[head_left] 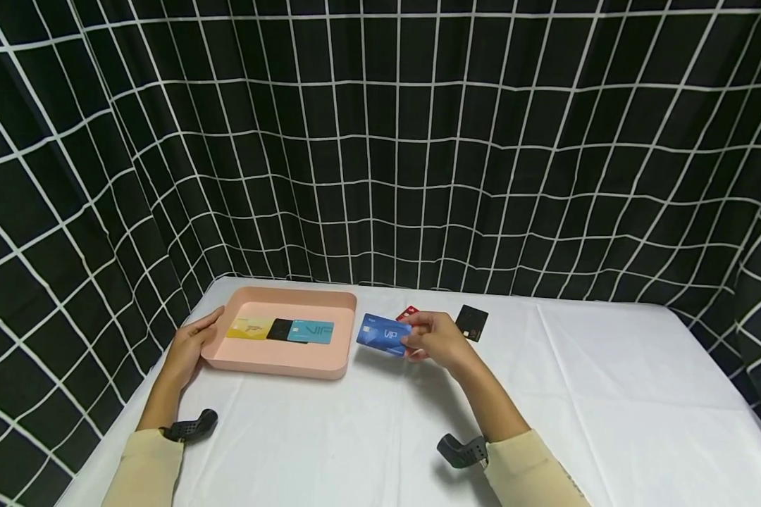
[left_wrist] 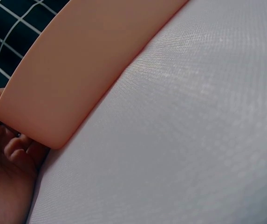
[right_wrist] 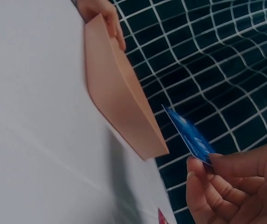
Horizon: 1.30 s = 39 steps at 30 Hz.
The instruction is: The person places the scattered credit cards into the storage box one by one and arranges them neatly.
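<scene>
A blue card point(head_left: 382, 334) marked "VIP" is pinched at its right edge between the thumb and fingers of my right hand point(head_left: 436, 339). It is raised above the white cloth just right of the tray, its shadow below; the right wrist view shows the blue card point(right_wrist: 189, 135) tilted, with the thumb on its face. My left hand point(head_left: 189, 345) grips the left end of the pink tray point(head_left: 279, 365), fingers at the rim. Inside the tray lie a yellow card point(head_left: 247, 328), a black card point(head_left: 279, 329) and a light-blue card point(head_left: 312, 332), overlapping in a row.
A red card point(head_left: 408, 313) lies on the table behind my right hand, partly hidden by it. To its right is another black card point(head_left: 472, 322). White cloth point(head_left: 609, 394) covers the table, and a black curtain point(head_left: 418, 162) with a white grid stands around its back and sides.
</scene>
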Each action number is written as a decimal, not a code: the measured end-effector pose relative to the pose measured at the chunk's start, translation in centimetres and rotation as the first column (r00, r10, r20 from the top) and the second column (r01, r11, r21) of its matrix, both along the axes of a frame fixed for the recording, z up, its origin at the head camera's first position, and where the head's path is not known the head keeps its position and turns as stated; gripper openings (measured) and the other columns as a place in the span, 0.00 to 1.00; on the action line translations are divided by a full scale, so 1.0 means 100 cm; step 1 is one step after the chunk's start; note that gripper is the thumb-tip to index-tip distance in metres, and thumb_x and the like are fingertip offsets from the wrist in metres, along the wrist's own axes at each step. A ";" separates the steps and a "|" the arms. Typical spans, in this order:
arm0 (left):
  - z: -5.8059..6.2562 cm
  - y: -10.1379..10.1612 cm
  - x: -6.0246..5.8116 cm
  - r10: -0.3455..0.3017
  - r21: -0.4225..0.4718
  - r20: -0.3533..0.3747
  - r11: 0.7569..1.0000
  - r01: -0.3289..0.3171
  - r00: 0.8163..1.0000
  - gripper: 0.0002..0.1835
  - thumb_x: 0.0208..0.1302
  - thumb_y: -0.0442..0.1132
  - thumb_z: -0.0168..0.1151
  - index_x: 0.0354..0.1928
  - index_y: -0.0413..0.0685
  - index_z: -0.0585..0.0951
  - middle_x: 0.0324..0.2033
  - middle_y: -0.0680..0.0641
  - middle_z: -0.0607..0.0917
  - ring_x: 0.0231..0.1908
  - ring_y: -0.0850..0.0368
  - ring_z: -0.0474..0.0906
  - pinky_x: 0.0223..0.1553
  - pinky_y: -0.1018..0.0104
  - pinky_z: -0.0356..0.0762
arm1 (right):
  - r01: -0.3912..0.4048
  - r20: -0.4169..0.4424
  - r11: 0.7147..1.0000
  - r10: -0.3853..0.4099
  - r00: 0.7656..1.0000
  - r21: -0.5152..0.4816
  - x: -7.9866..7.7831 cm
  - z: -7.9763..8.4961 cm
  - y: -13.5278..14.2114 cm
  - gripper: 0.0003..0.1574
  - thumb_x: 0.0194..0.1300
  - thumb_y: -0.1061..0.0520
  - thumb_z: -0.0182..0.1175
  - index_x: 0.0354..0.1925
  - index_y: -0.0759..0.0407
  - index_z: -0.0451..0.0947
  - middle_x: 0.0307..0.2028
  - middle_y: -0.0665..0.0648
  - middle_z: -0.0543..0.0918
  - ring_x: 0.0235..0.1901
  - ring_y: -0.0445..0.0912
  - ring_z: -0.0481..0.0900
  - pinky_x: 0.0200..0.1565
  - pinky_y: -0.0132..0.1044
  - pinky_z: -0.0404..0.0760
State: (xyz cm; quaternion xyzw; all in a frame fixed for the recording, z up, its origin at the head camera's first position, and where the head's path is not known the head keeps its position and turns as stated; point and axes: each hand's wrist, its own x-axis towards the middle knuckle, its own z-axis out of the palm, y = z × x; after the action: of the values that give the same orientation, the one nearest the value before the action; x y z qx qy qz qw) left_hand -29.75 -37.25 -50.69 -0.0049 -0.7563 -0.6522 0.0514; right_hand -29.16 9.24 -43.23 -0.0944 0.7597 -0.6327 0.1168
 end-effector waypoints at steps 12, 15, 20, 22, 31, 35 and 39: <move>-0.001 -0.002 -0.002 0.006 0.000 0.005 1.000 -0.006 1.000 0.25 0.79 0.32 0.42 0.75 0.36 0.62 0.76 0.41 0.59 0.78 0.48 0.48 0.68 0.75 0.60 | -0.060 -0.007 0.998 0.060 0.998 0.033 0.013 0.001 -0.024 0.22 0.62 0.74 0.62 0.55 0.78 0.75 0.26 0.60 0.82 0.22 0.46 0.83 0.31 0.40 0.87; -0.002 -0.002 -0.001 0.011 0.005 0.014 1.000 -0.011 1.000 0.25 0.79 0.32 0.42 0.75 0.37 0.62 0.76 0.41 0.59 0.78 0.48 0.49 0.68 0.75 0.61 | -0.066 -0.010 0.997 0.067 0.998 0.046 0.016 -0.002 -0.031 0.21 0.62 0.74 0.62 0.54 0.77 0.77 0.26 0.60 0.82 0.22 0.45 0.83 0.30 0.38 0.87; -0.003 -0.002 -0.002 0.013 0.006 0.009 1.000 -0.014 1.000 0.25 0.80 0.32 0.42 0.75 0.37 0.62 0.76 0.41 0.59 0.77 0.48 0.50 0.67 0.77 0.62 | -0.085 -0.017 0.995 0.086 0.996 0.050 0.017 -0.003 -0.040 0.20 0.62 0.74 0.62 0.54 0.76 0.77 0.25 0.60 0.83 0.22 0.45 0.82 0.29 0.37 0.86; -0.003 -0.003 -0.003 0.012 0.007 0.003 1.000 -0.012 1.000 0.25 0.80 0.32 0.42 0.75 0.37 0.62 0.76 0.41 0.59 0.77 0.48 0.50 0.66 0.77 0.62 | -0.084 -0.017 0.995 0.085 0.996 0.054 0.016 -0.002 -0.043 0.20 0.62 0.74 0.63 0.54 0.75 0.78 0.26 0.60 0.83 0.23 0.45 0.83 0.30 0.38 0.86; -0.002 -0.003 -0.004 0.010 0.013 0.006 1.000 -0.010 1.000 0.25 0.79 0.32 0.42 0.75 0.38 0.62 0.77 0.41 0.59 0.78 0.48 0.49 0.69 0.73 0.60 | -0.085 -0.030 0.991 0.088 0.996 0.101 0.014 0.010 -0.052 0.18 0.62 0.73 0.63 0.51 0.73 0.80 0.27 0.60 0.85 0.23 0.45 0.83 0.31 0.39 0.87; -0.002 -0.003 -0.004 0.018 0.001 0.005 1.000 -0.018 1.000 0.25 0.79 0.32 0.42 0.75 0.39 0.63 0.76 0.43 0.60 0.78 0.49 0.49 0.71 0.70 0.58 | -0.097 -0.029 0.989 0.101 0.994 0.110 0.011 0.011 -0.056 0.17 0.62 0.73 0.63 0.50 0.72 0.81 0.28 0.60 0.87 0.24 0.48 0.85 0.31 0.40 0.87; -0.001 -0.004 -0.003 0.012 -0.015 0.010 1.000 -0.012 1.000 0.25 0.80 0.33 0.42 0.75 0.40 0.63 0.76 0.43 0.60 0.78 0.49 0.49 0.71 0.69 0.57 | -0.097 -0.006 0.988 0.098 0.995 0.119 0.009 0.011 -0.061 0.16 0.62 0.72 0.63 0.49 0.72 0.81 0.28 0.62 0.87 0.25 0.50 0.85 0.31 0.40 0.87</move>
State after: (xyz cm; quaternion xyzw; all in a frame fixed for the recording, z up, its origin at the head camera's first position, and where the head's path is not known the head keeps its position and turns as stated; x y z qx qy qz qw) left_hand -30.05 -37.64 -50.80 0.0027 -0.7614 -0.6462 0.0515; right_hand -28.22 3.18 -42.16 -0.1280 0.7911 -0.5794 0.1485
